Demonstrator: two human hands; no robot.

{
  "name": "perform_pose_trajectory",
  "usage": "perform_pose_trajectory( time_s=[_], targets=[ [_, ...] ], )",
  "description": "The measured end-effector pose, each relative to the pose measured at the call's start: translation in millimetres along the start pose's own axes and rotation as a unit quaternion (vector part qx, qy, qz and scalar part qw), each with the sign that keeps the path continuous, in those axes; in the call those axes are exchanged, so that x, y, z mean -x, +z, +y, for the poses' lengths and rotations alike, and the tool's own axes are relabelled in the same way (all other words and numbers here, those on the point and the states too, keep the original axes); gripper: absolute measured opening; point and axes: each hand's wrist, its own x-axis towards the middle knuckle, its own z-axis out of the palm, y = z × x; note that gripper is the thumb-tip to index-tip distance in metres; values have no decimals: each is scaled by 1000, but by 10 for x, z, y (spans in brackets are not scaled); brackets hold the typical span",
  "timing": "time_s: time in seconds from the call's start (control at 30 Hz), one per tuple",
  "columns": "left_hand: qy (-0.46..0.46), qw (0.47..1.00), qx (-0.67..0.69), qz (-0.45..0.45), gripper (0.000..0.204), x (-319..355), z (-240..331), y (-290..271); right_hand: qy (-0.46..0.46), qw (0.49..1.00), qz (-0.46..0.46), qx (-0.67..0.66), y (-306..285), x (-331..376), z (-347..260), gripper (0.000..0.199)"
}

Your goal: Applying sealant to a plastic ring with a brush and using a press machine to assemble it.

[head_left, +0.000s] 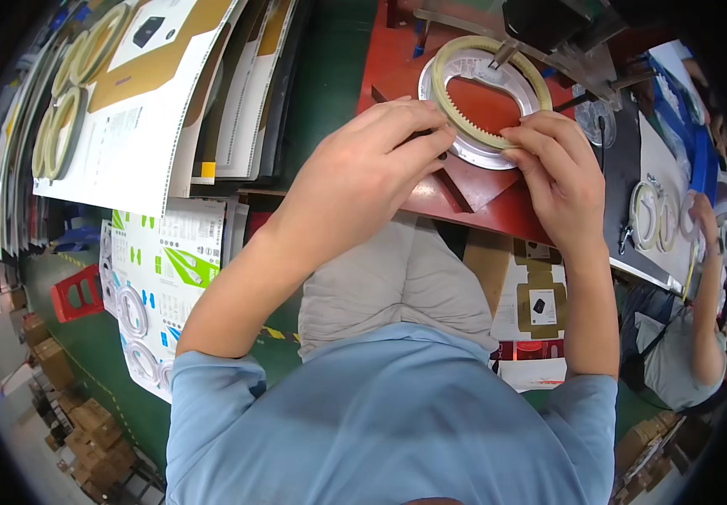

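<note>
A cream ring with inner teeth lies tilted over a white, shiny ring on a red machine table. My right hand pinches the cream ring's near right edge between thumb and fingers. At the rings' left side, my left hand is closed, its fingertips against the edge. Something thin and dark shows between those fingers, too hidden to name. Just above the rings' far side sits a metal machine part, below a dark block.
Printed cardboard sheets stand stacked at the left, cream rings beside them. A red stool stands on the green floor. At right, a co-worker's arm reaches over a table with coiled white cables. Cartons fill the lower left.
</note>
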Motion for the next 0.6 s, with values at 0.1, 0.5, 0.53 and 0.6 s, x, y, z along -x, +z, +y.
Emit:
perform_pose_trajectory(
  time_s=[0.1, 0.5, 0.53, 0.6],
  targets=[
    [38, 998, -26, 45, 36, 28, 1, 49, 3, 1000, 11, 2, -5, 3, -57, 22],
    [-45, 978, 16, 204, 13, -62, 5, 138, 23, 998, 53, 14, 116, 29, -277, 21],
    [-45, 978, 18, 202, 13, -99, 0, 145, 35, 998, 42, 16, 112, 39, -296, 21],
    [-98, 972, 20, 212, 13, -192, 1, 189, 48, 998, 32, 17, 109, 53, -322, 20]
  ],
)
